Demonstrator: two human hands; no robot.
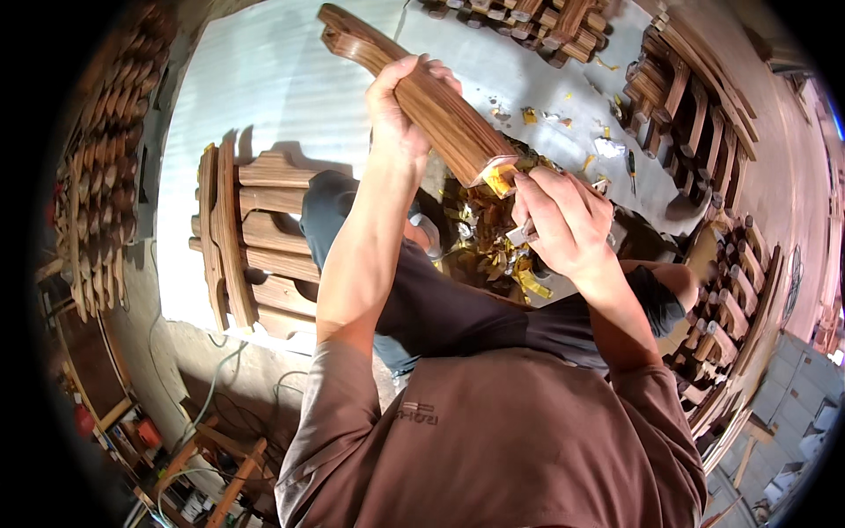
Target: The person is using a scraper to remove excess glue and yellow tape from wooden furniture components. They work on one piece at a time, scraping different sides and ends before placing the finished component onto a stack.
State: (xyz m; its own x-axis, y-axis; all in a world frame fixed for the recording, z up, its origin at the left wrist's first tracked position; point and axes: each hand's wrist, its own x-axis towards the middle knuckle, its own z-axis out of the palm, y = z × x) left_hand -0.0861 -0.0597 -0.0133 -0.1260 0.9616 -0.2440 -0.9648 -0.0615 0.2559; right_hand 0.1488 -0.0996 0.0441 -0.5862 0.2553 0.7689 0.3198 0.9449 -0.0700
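Wooden piece [414,92] within left-hand fingers [431,70]

A pale grey sheet [264,79] covered the floor. A stack of slatted wooden parts [242,242] lay on it. More wooden parts [101,176] were piled along the left and right [687,97]. Cables [211,396] trailed over bare concrete floor [176,352].

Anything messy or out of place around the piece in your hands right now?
Yes: torn yellow tape scraps lie heaped under the hands and scattered over the grey sheet. The left hand grips the wooden part; the right hand picks at its taped end.
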